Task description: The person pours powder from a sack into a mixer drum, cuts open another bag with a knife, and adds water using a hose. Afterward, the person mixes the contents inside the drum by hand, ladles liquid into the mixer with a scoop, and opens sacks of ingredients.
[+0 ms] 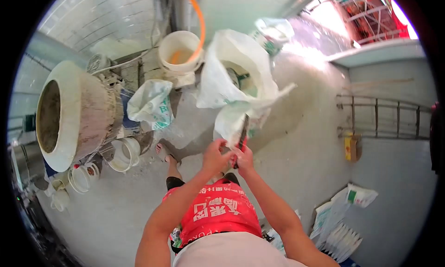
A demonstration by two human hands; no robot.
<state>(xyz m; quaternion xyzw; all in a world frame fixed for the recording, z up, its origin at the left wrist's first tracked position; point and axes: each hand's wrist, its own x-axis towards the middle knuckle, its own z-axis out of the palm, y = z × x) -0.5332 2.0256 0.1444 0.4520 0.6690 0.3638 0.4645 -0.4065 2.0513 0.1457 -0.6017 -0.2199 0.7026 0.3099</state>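
Note:
In front of my body, my right hand (243,158) is closed around a long, narrow dark tool (243,133) with red near its grip; its exact kind is unclear. Beside it, my left hand (216,157) has curled fingers close to the tool's lower part, and what they pinch is too small to make out. Just beyond both hands is a white woven sack (228,121), bunched up. Farther out stands a large open white sack (221,49) with a green-marked thing inside. I wear a red apron (220,207) with white lettering.
A tilted mixing drum (90,114) stands at left, with white buckets (130,151) below it. An orange hose (200,17) runs into another bucket (169,49). A white bag (153,102) sits near the drum. At right are a ladder (376,119), a yellow box (353,148) and stacked bags (340,239).

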